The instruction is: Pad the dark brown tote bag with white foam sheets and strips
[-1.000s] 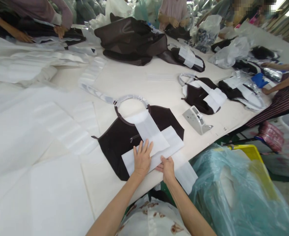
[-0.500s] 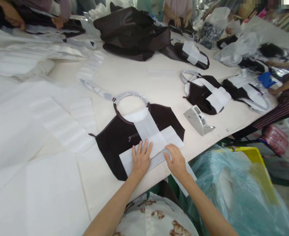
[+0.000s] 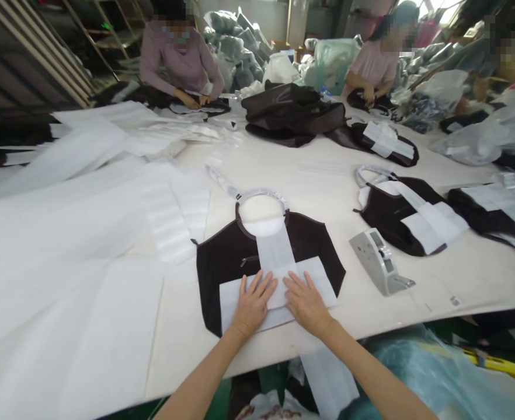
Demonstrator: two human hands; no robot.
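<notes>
Shifted right hand [image 3: 306, 304] inward beside left hand [image 3: 253, 303]; both flat, fingers released, pressing white foam sheet [image 3: 319, 274] onto dark bag [image 3: 226, 256].

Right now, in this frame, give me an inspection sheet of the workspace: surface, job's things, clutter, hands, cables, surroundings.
Surface: pale table, largely covered at left by white foam sheets.
Job's things: dark bag lying flat, its ring handle wrapped; crossed white foam strips on it.
Clutter: grey tape dispenser; more wrapped bags; pile of dark bags.
Hands: left hand and right hand flat on the strips, palms down.
Cables: nothing seen.
Surroundings: other people at the far edge; plastic bags.
</notes>
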